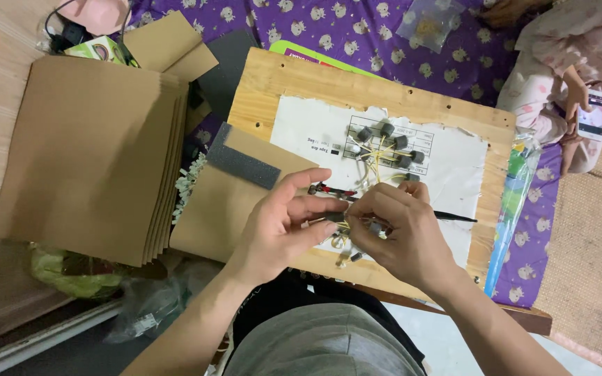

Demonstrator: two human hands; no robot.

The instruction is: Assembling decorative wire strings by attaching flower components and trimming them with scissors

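My left hand (283, 223) and my right hand (398, 233) meet over the near edge of a wooden board (301, 87). Both pinch a small bundle of yellow wires (343, 226) with little grey parts on it. A white paper sheet (454, 167) lies on the board. On it sits a cluster of small grey cylinders (388, 143) joined by yellow wires. A red and black piece (329, 189) lies just past my left fingertips. A black cable tie (454, 218) sticks out to the right of my right hand.
A stack of brown cardboard sheets (85, 153) lies at the left, with a grey foam strip (242, 165) on another sheet beside the board. A purple patterned cloth (357, 31) covers the floor. Another person (566, 83) sits at the upper right holding a phone (592, 115). A plastic bag (513, 202) lies along the board's right edge.
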